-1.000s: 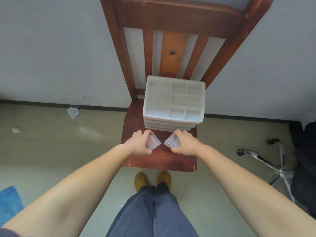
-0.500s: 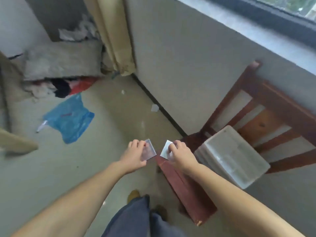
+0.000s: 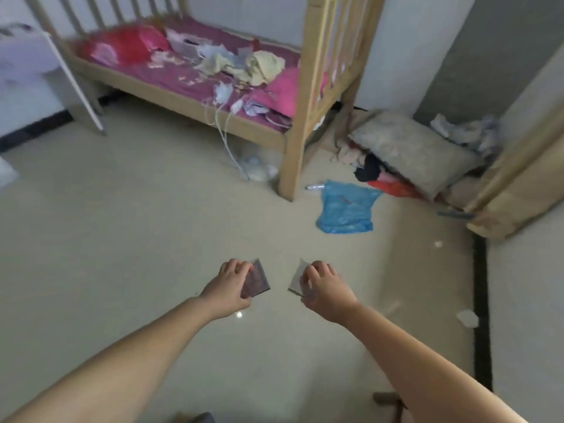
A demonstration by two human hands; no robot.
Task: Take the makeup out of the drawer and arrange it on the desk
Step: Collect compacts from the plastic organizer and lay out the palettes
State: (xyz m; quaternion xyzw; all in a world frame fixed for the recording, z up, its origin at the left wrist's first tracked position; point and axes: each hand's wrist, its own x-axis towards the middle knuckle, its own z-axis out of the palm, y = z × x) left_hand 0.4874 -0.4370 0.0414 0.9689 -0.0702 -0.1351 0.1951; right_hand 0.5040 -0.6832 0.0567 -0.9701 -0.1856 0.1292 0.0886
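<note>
Holding one small case [image 3: 258, 280] in my left hand [image 3: 230, 283] and another case [image 3: 296, 279] in my right hand [image 3: 325, 285] — fingers curled round each — I see no desk yet.

Each hand [image 3: 231, 282] [image 3: 323, 284] grips a clear case [image 3: 258, 278] [image 3: 296, 277].

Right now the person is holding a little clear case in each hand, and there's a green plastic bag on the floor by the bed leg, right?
Almost. The plastic bag on the floor is blue, not green, as the head view shows. The rest holds: the left hand and the right hand each hold a little clear case, left case and right case, and the bag lies near the bed leg.
</note>
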